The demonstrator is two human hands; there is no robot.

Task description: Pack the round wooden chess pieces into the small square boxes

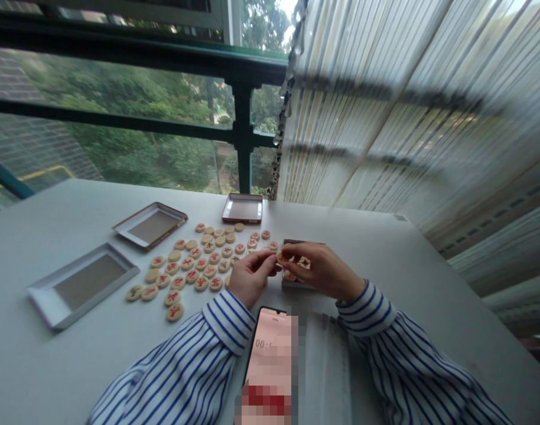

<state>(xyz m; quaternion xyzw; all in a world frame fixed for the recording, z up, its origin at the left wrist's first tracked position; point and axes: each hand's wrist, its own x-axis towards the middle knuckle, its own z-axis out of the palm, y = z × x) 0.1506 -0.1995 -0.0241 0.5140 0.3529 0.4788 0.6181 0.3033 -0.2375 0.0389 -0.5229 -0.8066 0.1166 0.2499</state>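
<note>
A round wooden Chinese chess piece [282,258] with a red mark is between the fingertips of both hands. My right hand [325,270] pinches it from the right, above an open box [303,285] that has more pieces [290,275] inside. On the other side, my left hand [253,275] is closed, its thumb and forefinger meeting at the piece's edge. To the left of that hand, many loose chess pieces [191,275] lie spread on the white table [84,366], some showing red or dark characters and some blank. My hands partly hide the box.
Three shallow open trays or lids, a near-left one [81,286], a middle one [152,226] and a far one [242,208], stand around the pieces. A phone [270,348] and a translucent plastic sheet [327,366] lie in front. A curtain [385,118] hangs beyond the table.
</note>
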